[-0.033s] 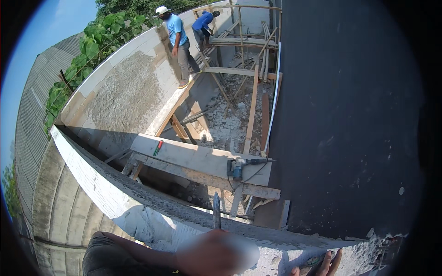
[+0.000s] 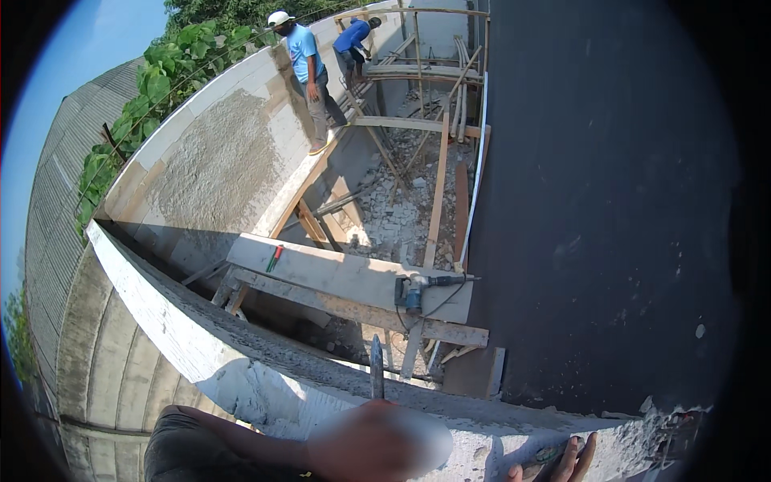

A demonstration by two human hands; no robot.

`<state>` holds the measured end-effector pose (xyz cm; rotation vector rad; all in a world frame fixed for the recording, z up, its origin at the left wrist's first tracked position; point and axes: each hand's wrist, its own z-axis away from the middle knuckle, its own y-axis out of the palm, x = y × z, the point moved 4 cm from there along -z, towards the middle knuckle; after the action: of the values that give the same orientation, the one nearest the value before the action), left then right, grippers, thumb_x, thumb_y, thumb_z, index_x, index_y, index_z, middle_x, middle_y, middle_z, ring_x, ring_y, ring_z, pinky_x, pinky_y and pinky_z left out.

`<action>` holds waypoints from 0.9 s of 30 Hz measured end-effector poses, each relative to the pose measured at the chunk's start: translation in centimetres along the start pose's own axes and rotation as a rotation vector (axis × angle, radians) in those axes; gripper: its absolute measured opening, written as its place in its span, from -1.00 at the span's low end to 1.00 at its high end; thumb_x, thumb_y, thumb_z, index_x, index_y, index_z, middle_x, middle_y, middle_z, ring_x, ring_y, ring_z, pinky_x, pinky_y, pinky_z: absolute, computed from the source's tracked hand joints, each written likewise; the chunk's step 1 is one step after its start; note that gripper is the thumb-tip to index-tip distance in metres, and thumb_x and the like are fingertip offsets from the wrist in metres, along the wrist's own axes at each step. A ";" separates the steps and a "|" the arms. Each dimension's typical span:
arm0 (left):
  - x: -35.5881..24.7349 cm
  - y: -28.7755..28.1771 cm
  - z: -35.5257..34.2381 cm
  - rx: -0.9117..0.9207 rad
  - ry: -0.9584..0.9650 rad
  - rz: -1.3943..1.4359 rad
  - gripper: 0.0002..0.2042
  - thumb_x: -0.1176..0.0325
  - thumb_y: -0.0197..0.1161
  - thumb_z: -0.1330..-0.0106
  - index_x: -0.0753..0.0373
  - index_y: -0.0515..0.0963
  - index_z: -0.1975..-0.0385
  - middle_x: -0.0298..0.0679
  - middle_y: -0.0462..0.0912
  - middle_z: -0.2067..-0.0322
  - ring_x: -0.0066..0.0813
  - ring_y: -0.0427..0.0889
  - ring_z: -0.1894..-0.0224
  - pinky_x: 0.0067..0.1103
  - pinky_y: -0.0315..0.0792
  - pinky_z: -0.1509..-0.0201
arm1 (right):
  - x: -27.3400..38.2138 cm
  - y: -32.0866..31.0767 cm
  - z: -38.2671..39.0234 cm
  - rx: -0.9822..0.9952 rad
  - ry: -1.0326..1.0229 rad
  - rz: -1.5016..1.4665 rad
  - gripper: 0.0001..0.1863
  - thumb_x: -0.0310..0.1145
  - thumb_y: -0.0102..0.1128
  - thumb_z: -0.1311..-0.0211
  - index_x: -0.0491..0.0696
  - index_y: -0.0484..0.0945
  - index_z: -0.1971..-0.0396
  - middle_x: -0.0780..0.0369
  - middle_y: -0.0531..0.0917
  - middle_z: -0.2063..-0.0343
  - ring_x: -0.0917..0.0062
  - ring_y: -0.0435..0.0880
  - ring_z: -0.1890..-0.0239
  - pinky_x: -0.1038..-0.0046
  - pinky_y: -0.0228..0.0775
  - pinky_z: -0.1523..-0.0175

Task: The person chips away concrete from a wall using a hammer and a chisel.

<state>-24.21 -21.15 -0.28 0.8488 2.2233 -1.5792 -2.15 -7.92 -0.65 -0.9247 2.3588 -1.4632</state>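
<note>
My left hand (image 2: pixel 353 446) is closed at the bottom middle, its forearm coming in from the lower left. Part of this hand is blurred. A pointed metal chisel (image 2: pixel 377 368) sticks up out of the fist, tip upward. Beneath the hand runs the rough top of a white block wall (image 2: pixel 185 345), chipped in places. Farther right on the wall, my right hand (image 2: pixel 572 462) shows only its fingers, curled at the lower edge. They lie around something dark that I cannot make out.
A board platform (image 2: pixel 337 273) beyond the wall bears a blue-grey power breaker (image 2: pixel 414 294) with a cable and a red-and-green tool (image 2: pixel 275 257). Below lies rubble (image 2: pixel 393 209). Two people (image 2: pixel 305 68) work on planks at the back. A dark wall (image 2: pixel 602 201) rises at right.
The standing person in light blue has shifted an arm slightly to the right. My hands and the chisel have not visibly moved.
</note>
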 end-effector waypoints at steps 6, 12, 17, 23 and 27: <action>0.0 0.7 -1.0 -0.013 0.072 -0.004 -0.76 0.23 0.41 0.06 0.07 0.56 0.38 -0.35 0.58 0.24 -0.37 0.57 0.17 -0.11 0.19 -0.29 | 0.1 -0.9 0.9 0.069 0.229 -0.006 -0.14 0.10 0.40 0.01 -0.05 0.40 -0.27 -0.16 0.38 -0.24 -0.14 0.39 -0.25 -0.08 0.29 -0.27; -1.5 0.2 -1.8 -0.018 0.020 -0.142 -0.96 0.41 0.21 -0.12 0.06 0.52 0.49 -0.33 0.60 0.39 -0.34 0.60 0.25 -0.14 0.26 -0.19 | -0.1 -0.9 -0.6 -0.011 0.156 -0.007 -0.25 0.34 0.17 -0.11 -0.06 0.60 0.00 -0.11 0.54 -0.10 0.09 0.65 -0.03 0.36 0.55 0.13; -1.7 1.3 -2.1 0.012 0.237 -0.087 -0.98 0.39 0.18 -0.16 0.06 0.51 0.46 -0.31 0.60 0.40 -0.32 0.59 0.29 -0.22 0.29 -0.01 | -0.9 -2.5 0.9 -0.082 0.203 -0.015 -0.29 0.30 0.15 -0.17 -0.07 0.59 0.01 -0.11 0.53 -0.12 0.08 0.65 -0.03 0.37 0.54 0.11; -0.8 0.9 -1.5 0.027 0.244 -0.113 -0.99 0.38 0.17 -0.18 0.06 0.51 0.43 -0.29 0.59 0.40 -0.30 0.59 0.31 -0.28 0.33 0.13 | -0.7 -1.7 0.5 -0.075 0.157 -0.051 -0.29 0.30 0.17 -0.15 -0.06 0.60 0.00 -0.10 0.53 -0.12 0.08 0.65 -0.03 0.36 0.54 0.08; -1.7 -0.1 -2.0 -0.013 0.056 -0.132 -0.89 0.41 0.30 -0.08 0.08 0.54 0.41 -0.30 0.60 0.36 -0.34 0.59 0.23 -0.22 0.33 -0.06 | 0.0 -1.1 -0.3 -0.056 0.161 0.006 -0.25 0.36 0.22 -0.05 -0.01 0.63 0.02 -0.09 0.55 -0.10 0.10 0.65 -0.03 0.35 0.52 0.07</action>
<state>-22.76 -19.79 1.43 0.7658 2.3708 -1.6157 -1.82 -8.02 0.38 -0.8408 2.5257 -1.5292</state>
